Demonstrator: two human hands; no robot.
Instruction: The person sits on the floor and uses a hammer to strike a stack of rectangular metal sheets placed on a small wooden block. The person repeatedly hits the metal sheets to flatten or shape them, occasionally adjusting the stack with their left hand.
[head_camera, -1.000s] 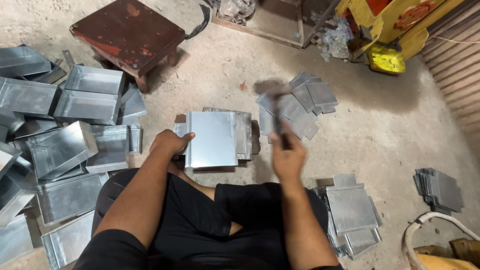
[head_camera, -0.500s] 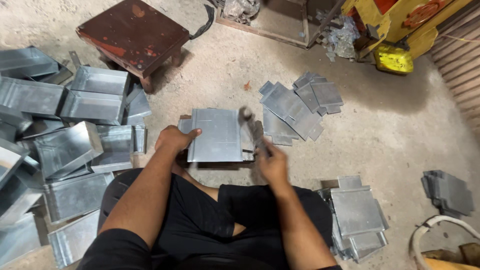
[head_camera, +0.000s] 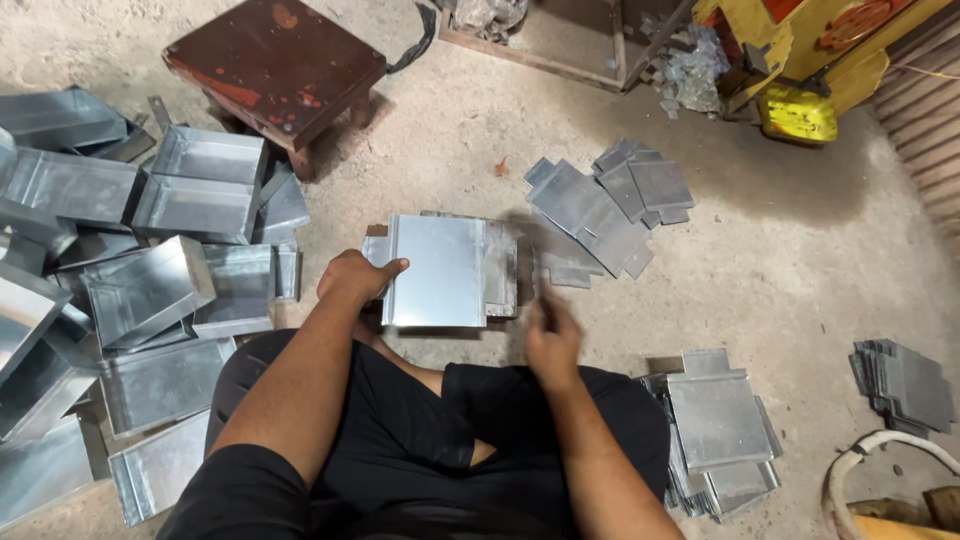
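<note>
Yellow machine (head_camera: 800, 60): top right corner; blocky yellow body with a red disc-shaped part; no label legible.
Wooden stool (head_camera: 275, 65): top left of centre; square, dark red-brown top with paler scuffs, standing on the concrete floor (head_camera: 800, 260).
Folded metal trays (head_camera: 150, 290): left side; heap of grey galvanised open boxes, tilted and overlapping.
Flat cut blanks (head_camera: 600, 210): right of centre, beyond the right hand; loose fan of notched grey sheets lying flat.
Blank stack, near right (head_camera: 715, 420): beside the person's right knee; notched sheets piled roughly square.
Blank stack, far right (head_camera: 905, 385): near the right edge; small dark-grey pile, well apart from the others.
Hose (head_camera: 850, 470): bottom right corner; pale curved tube.
Work piece – metal sheet (head_camera: 435, 270): floor directly in front of the crossed legs; rectangular, bright grey, raised folded edges along both long sides, lying on a second sheet that shows at its right.
Left hand (head_camera: 355, 275): fingers curled, pressing on the sheet's left edge.
Right hand (head_camera: 550, 335): blurred, just right of the sheet; grip and contents cannot be told.
</note>
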